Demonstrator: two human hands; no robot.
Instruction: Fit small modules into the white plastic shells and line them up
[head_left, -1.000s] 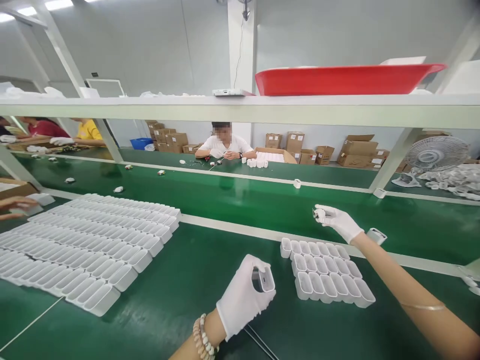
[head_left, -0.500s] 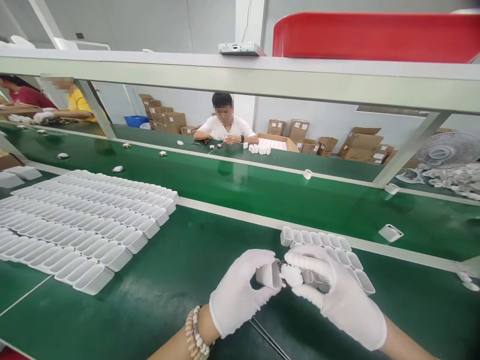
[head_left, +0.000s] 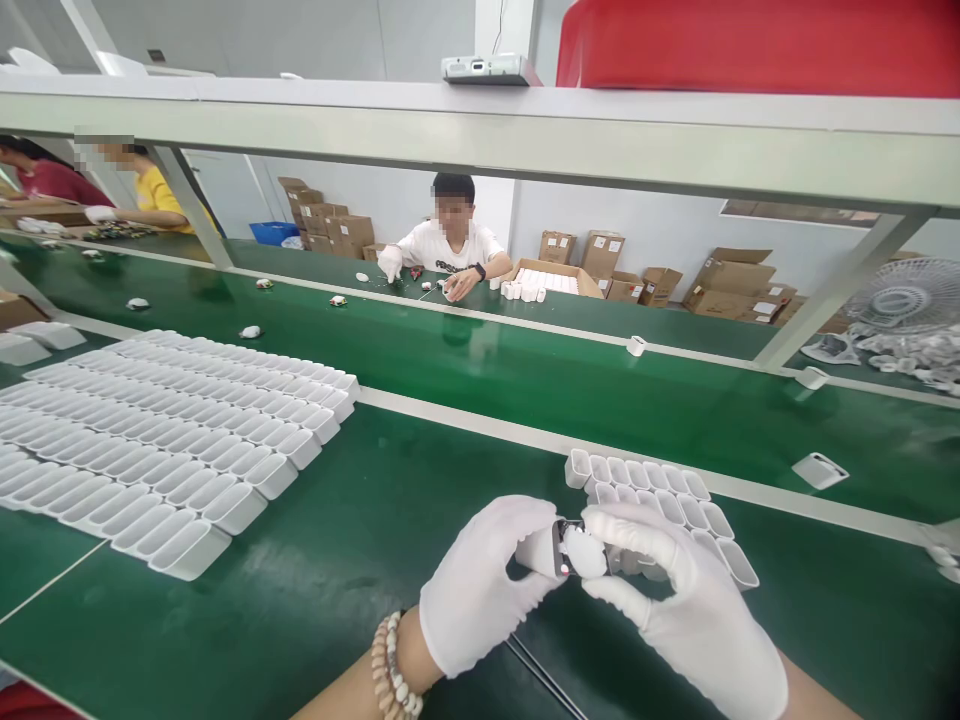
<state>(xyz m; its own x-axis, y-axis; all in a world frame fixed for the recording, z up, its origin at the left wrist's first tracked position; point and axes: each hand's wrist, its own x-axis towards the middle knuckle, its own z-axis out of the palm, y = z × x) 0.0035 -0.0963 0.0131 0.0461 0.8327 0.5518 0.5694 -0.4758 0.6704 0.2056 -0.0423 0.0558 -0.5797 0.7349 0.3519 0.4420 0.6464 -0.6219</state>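
Gloved in white, my left hand (head_left: 491,580) is closed around a small white plastic housing (head_left: 535,548) lying on its side, its open end facing right. At that opening is a dark-framed inner part with a white rounded piece (head_left: 584,552) and a small red-and-white detail. My right hand (head_left: 667,590), also gloved, grips this inner part between thumb and fingers, partly inside the housing's mouth; how deep it sits is hidden. Behind my right hand stand rows of white housings (head_left: 660,478), partly covered by it. Two thin metal rods (head_left: 544,680) lie on the table below my hands.
Many open white housings (head_left: 187,545) stand in rows at left. Beyond a pale rail, a green conveyor belt (head_left: 450,385) carries scattered small parts (head_left: 250,332) and a white housing (head_left: 820,470). A co-worker (head_left: 454,240) sits opposite. An overhead shelf (head_left: 450,125) holds a red bin (head_left: 750,45).
The inner part has moved left against the housing's mouth, closing the gap between them. Pieces on the belt have shifted right. The co-worker's hands have moved apart.
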